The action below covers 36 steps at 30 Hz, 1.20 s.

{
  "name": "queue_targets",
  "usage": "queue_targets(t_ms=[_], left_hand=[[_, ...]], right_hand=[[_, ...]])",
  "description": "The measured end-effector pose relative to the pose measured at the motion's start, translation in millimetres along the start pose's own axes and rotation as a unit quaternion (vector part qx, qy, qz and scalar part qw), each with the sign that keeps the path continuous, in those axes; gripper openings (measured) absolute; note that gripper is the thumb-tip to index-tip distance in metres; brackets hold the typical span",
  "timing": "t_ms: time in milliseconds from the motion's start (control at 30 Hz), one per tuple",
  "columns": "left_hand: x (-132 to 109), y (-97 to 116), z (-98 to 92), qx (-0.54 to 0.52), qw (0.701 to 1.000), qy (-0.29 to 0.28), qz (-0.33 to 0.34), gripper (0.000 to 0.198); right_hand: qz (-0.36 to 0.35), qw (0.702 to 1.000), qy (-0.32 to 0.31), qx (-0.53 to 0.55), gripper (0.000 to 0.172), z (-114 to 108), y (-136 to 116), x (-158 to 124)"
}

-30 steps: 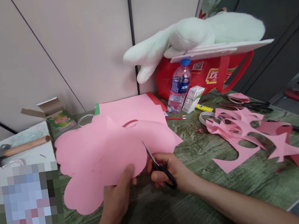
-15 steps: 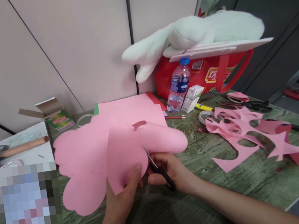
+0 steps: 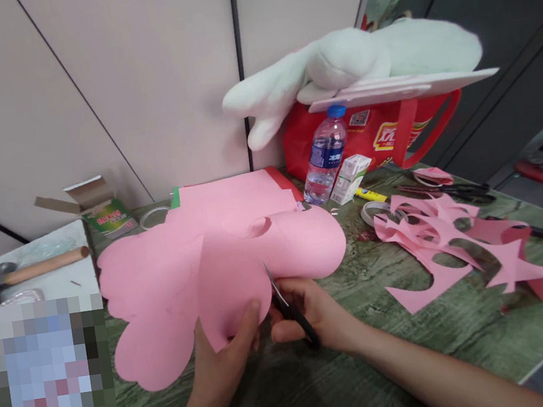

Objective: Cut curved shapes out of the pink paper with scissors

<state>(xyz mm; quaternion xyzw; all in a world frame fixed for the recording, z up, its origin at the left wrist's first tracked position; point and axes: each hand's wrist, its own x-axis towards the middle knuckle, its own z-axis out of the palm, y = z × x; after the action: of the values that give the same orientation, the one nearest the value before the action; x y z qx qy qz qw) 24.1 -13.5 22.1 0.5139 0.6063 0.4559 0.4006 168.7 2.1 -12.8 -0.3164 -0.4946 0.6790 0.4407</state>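
1. I count two hands at work over one green, wood-grained table (image 3: 367, 311).
2. The left hand (image 3: 231, 350) grips one pink sheet (image 3: 233, 269) near its close edge, thumb on top, some fingertips showing beneath.
3. The right hand (image 3: 312, 312) is closed around one pair of scissors (image 3: 293, 311) with black handles; one blade tip shows against the pink, just beside the left thumb.
4. That sheet is up in front of the person, its right part curling over in a rounded roll beyond the blades.
5. To its left, partly covered, lies scalloped pink paper (image 3: 154, 355); how many pieces, I can't tell.
6. Behind sits a flat pink stack (image 3: 234, 192), with one green and one red edge peeking out.
7. On the right there's a tangle of pink scraps (image 3: 440, 254), too overlapped to number.
8. Near them stand one blue-capped bottle (image 3: 326, 155) and one small carton (image 3: 350, 179), with one yellow tube (image 3: 370, 195) lying close by.
9. One red bag (image 3: 303, 142) is at the back, one white plush toy (image 3: 347, 61) above it.
10. Far left: one green box (image 3: 109, 216), flaps raised, and one hammer (image 3: 52, 262) on a white board (image 3: 67, 237).
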Motion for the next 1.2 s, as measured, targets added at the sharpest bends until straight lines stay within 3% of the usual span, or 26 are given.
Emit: queue_targets(t_ms=[200, 1033, 1200], left_hand=[[0, -1, 1.8, -0.031, 0.999, -0.008, 0.0, 0.036], [1, -5, -0.6, 0.002, 1.0, -0.008, 0.016, 0.039], [6, -11, -3.7, 0.003, 0.999, -0.043, 0.03, 0.042]], right_hand=[[0.008, 1.0, -0.005, -0.008, 0.05, 0, 1, 0], [-0.013, 1.0, 0.001, -0.014, 0.046, 1, 4, 1], [-0.021, 1.0, 0.004, -0.016, 0.046, 0, 6, 1]])
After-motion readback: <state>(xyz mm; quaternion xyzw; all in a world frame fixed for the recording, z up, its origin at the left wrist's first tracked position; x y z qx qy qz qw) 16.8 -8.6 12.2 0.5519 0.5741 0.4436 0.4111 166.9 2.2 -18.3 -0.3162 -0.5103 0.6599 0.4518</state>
